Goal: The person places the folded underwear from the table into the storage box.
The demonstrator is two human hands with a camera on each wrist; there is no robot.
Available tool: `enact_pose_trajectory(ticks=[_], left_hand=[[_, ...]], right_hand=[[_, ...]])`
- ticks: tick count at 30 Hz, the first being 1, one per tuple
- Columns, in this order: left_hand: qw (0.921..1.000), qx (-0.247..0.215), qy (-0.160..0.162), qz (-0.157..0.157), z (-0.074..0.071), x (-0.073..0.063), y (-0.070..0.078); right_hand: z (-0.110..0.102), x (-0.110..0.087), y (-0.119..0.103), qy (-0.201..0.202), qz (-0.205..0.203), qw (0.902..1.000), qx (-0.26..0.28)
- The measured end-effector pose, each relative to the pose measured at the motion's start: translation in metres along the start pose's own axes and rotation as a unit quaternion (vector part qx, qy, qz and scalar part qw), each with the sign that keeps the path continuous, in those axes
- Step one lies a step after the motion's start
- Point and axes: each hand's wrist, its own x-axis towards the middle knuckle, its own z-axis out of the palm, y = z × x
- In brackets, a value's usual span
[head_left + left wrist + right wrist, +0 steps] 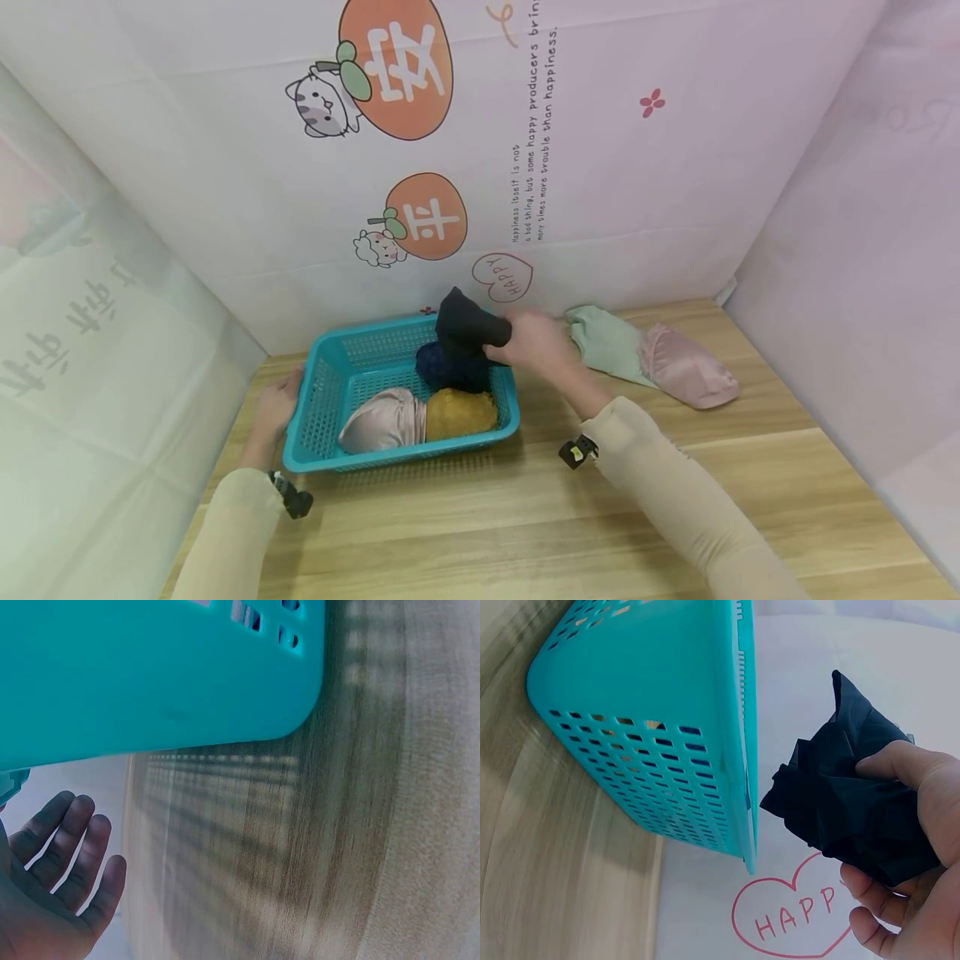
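Note:
My right hand (542, 340) grips a bunched black cloth (465, 325) above the right back part of a teal plastic basket (401, 456). In the right wrist view, thumb and fingers hold the black cloth (847, 787) beside the basket's perforated wall (660, 757). My left hand (277, 402) is at the basket's left rim; the left wrist view shows its fingers (75, 851) loosely bent and apart from the wall, the thumb mostly hidden. Inside the basket lie a navy cloth bundle (442, 367), a pale pink satin bundle (384, 421) and a mustard one (461, 414).
A mint-green cloth (609, 342) and a pink satin cloth bundle (686, 367) lie on the wooden table (525, 525), right of the basket. White printed sheets (615, 183) hang behind and along both sides.

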Motion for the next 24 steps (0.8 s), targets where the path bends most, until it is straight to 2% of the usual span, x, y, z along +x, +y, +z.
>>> enact_pose_trajectory(ticks=[9,18,24], left_hand=[[1.0000,0.006,0.002,-0.005,0.000,-0.001,0.002],[0.9998,0.017,0.006,0.008,-0.001,-0.001,0.002],[0.9999,0.014,0.008,-0.002,-0.001,0.001,0.002]], right_hand=[[0.008,0.000,-0.008,-0.001,-0.024,0.9997,0.006],[0.011,-0.005,-0.020,0.017,-0.053,0.9984,0.007],[0.013,-0.006,-0.028,0.016,-0.061,0.9979,0.012]])
